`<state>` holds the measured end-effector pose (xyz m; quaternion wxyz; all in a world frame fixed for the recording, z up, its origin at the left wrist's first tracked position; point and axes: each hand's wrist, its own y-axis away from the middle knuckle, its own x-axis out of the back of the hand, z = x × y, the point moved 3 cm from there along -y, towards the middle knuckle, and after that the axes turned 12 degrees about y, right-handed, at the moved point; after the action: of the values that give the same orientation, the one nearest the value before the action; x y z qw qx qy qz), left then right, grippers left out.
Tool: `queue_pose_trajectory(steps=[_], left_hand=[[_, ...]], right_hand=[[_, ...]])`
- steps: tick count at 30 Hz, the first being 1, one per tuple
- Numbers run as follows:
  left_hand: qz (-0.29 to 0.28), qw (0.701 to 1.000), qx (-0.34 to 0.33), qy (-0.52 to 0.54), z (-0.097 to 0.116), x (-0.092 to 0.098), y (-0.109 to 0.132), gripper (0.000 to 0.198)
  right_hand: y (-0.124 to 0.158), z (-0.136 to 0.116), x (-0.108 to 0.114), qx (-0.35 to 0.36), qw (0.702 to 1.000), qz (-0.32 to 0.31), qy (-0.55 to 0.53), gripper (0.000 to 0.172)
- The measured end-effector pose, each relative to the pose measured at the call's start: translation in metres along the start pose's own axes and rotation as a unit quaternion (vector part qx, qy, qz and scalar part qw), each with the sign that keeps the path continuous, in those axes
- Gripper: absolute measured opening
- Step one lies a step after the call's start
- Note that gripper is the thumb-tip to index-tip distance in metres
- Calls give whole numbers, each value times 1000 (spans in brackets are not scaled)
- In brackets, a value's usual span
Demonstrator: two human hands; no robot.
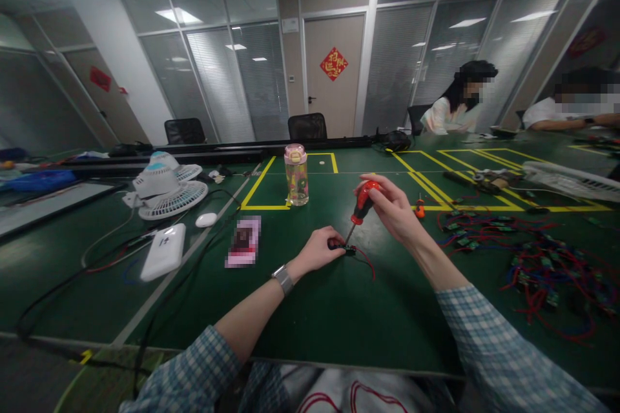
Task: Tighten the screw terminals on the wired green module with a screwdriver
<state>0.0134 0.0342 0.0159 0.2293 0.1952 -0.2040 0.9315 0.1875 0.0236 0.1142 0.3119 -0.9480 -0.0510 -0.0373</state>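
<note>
My right hand (387, 203) is closed around the red and black handle of a screwdriver (361, 210). The shaft slants down to the left, and its tip meets a small circuit board (349, 250) on the green table. With fingers curled, my left hand (322, 248) pinches the board at its left end and hides part of it. A red wire (369, 261) trails from the board's right side. Whether the tip sits in a screw is too small to tell.
Many wired circuit boards (547, 271) lie heaped at the right, near a small orange screwdriver (420, 208). A water bottle (296, 177) stands ahead. At left are a phone (243, 242), a white power bank (163, 251) and a white fan (169, 190). Two people sit at the far right.
</note>
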Motion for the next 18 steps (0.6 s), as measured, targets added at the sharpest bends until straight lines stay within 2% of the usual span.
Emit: queue_pose_trajectory(steps=[2,8,14,18], left_hand=[[-4,1000,-2,1,0,0,0,14],[-8,1000,0,0,1,1,1,16],[-7,1000,3,-1,0,0,1,16],[-4,1000,3,-5,-2,0,1,16]], right_hand=[[1,-3,-1,2,1000,-1,-10,37],[3,-10,-9,7,998,-29,-54,21],[3,-2,-10,12,998,10,-57,19],[4,2,-11,20,999,9,-40,19]])
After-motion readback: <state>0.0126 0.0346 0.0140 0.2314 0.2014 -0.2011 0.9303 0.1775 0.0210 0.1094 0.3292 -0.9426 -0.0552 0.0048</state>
